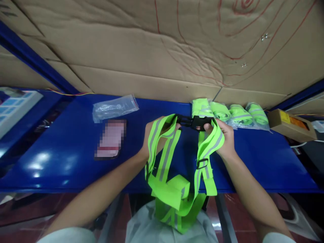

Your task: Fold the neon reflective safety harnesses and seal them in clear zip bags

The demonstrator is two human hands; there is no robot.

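A neon green reflective strap harness [165, 158] with grey stripes hangs from both hands, its lower loops drooping over the table's front edge toward my lap. My left hand [157, 135] is closed on the pronged half of its black buckle [186, 120]. The socket half of that buckle [202, 122] is gripped by my right hand [225, 136]. The two halves meet end to end, with the prongs partly showing between them. A black slider [202, 164] sits on the right strap.
A blue table [76, 168] carries a clear plastic bag [115, 107] and a pixelated phone [111, 139] at left. Several bagged green strap rolls [239, 114] lie at the back right beside a brown box [291, 125]. A cardboard wall [126, 50] closes off the back.
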